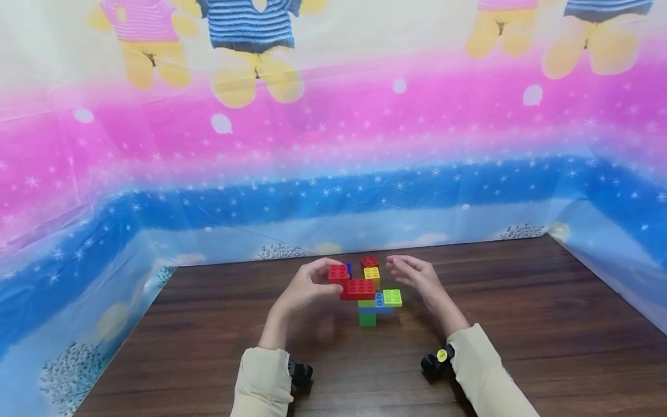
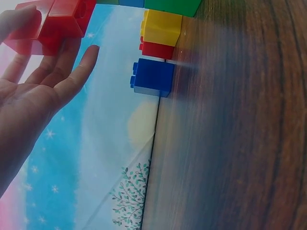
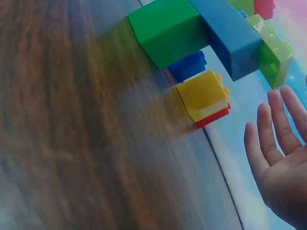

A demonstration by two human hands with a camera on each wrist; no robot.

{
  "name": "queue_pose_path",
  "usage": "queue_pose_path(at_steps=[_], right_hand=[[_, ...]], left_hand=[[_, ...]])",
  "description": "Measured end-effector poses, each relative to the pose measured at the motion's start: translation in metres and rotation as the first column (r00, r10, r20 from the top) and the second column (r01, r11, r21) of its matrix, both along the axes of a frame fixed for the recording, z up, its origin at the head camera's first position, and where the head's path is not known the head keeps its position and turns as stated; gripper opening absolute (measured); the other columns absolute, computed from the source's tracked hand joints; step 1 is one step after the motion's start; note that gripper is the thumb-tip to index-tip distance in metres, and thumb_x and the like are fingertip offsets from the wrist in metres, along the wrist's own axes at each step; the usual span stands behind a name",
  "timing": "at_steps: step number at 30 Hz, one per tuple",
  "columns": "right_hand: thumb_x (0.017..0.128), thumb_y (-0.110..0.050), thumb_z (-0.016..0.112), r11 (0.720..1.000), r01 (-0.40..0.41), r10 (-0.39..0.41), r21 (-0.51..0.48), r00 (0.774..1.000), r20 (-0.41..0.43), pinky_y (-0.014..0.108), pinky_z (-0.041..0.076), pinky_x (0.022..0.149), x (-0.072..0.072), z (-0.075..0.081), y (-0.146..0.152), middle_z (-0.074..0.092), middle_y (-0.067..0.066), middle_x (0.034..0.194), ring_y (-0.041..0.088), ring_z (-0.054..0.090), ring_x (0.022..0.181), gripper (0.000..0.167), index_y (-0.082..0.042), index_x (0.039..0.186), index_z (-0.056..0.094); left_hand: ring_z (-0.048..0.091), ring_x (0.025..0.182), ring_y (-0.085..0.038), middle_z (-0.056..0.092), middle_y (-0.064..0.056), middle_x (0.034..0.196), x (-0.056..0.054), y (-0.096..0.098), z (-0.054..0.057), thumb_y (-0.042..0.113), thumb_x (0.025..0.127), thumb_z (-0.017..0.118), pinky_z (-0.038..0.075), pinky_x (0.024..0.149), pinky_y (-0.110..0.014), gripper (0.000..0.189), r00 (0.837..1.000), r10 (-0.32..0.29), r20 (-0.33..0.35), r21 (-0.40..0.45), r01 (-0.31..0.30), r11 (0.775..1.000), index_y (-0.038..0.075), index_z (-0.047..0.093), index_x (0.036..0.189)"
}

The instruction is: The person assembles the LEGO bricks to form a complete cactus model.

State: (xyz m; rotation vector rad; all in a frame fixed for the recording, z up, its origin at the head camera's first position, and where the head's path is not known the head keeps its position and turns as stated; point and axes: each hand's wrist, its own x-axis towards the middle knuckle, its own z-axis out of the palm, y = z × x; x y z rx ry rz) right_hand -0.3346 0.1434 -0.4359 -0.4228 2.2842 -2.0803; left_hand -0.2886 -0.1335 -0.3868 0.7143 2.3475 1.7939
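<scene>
A stack of toy building bricks stands in the middle of the head view. Its lowest piece is a green brick (image 1: 367, 319), with a blue brick (image 1: 384, 311) across it. A lime-green brick (image 1: 392, 301) sits on the blue one's right end. Higher up, a long red brick (image 1: 361, 292) juts left and carries a smaller red brick (image 1: 337, 272). My left hand (image 1: 302, 288) pinches these red bricks at the left end, thumb in front and fingers behind. To the right of the stack my right hand (image 1: 426, 284) holds nothing, its fingers extended near the lime-green brick.
Behind the stack lie a yellow brick (image 1: 372, 279), a dark red brick (image 1: 369, 262) and a separate blue brick (image 2: 153, 77). The brown wooden table (image 1: 208, 347) meets a printed cloth backdrop (image 1: 312, 191) at the back and sides.
</scene>
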Motion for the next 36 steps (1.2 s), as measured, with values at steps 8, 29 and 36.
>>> queue_pose_path(at_steps=[8,29,36], right_hand=[[0.098,-0.031,0.057,0.999,-0.04,0.04,0.035,0.999,-0.002,0.043,0.049,0.104,-0.007,-0.002,-0.007,0.051,0.02,0.144,0.037,0.049,0.133,0.048,-0.002,0.136,0.052],[0.09,-0.032,0.069,0.984,-0.004,-0.005,0.179,0.999,0.053,0.053,0.04,0.11,-0.023,-0.018,-0.019,0.049,0.014,0.148,0.034,0.046,0.135,0.055,-0.013,0.139,0.052],[0.088,-0.037,0.071,0.969,-0.02,-0.002,0.247,0.996,0.09,0.063,0.028,0.113,-0.023,-0.024,-0.019,0.044,0.014,0.15,0.039,0.034,0.142,0.063,-0.014,0.142,0.049]], left_hand=[[0.064,0.094,-0.015,0.065,-0.018,0.114,0.002,-0.001,0.001,0.005,0.086,0.066,0.057,0.083,-0.031,0.039,1.0,-0.001,0.012,0.014,0.001,1.0,0.003,0.058,0.124],[0.063,0.102,-0.019,0.064,-0.015,0.12,0.004,0.001,-0.001,0.01,0.087,0.068,0.056,0.088,-0.034,0.039,1.0,0.009,0.027,0.028,-0.01,1.0,0.008,0.058,0.125],[0.063,0.1,-0.018,0.064,-0.019,0.119,-0.001,0.0,-0.003,0.006,0.086,0.068,0.057,0.085,-0.033,0.04,1.0,0.024,-0.011,0.008,-0.024,1.0,0.004,0.058,0.125]])
